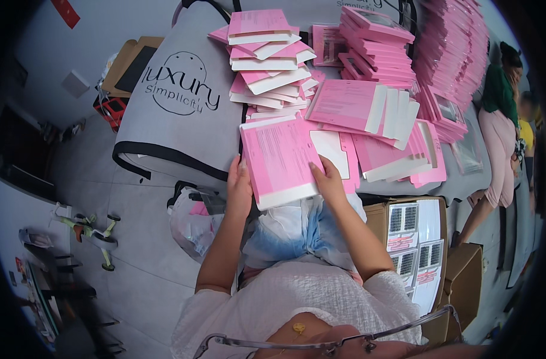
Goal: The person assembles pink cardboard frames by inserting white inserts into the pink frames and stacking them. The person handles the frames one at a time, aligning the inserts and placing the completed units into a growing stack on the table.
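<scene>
Holding one pink box (279, 154): two hands (240, 184).

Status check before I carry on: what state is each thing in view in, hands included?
Held pink box: gripped, white strip toward the wearer; open or closed, cannot tell.
Left hand: holding its left edge.
Right hand: holding its right edge.
Fanned pink boxes: overlapping, white ends showing.
Pink pile: stacked unevenly.
Cardboard box: open, printed sheets inside.
</scene>
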A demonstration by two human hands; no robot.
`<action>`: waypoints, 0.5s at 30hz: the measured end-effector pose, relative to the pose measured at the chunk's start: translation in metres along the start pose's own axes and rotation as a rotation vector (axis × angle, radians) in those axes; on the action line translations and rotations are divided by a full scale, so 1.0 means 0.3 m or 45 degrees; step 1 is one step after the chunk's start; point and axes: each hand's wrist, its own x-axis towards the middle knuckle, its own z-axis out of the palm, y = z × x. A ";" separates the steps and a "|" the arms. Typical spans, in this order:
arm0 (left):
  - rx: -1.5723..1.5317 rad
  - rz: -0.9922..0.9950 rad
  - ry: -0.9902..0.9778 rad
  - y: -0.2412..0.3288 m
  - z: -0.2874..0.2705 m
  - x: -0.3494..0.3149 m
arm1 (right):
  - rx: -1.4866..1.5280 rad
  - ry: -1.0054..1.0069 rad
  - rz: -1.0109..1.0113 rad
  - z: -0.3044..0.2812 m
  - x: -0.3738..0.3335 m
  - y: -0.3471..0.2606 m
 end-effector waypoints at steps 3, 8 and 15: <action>0.294 0.121 -0.016 0.005 -0.039 0.029 | -0.104 0.193 -0.172 0.066 0.095 0.161; 1.472 0.880 0.012 0.009 -0.096 -0.001 | -0.971 0.261 -0.684 0.112 0.051 0.101; 2.225 0.938 -0.296 -0.014 -0.077 0.020 | 0.135 0.071 0.220 0.004 0.099 0.138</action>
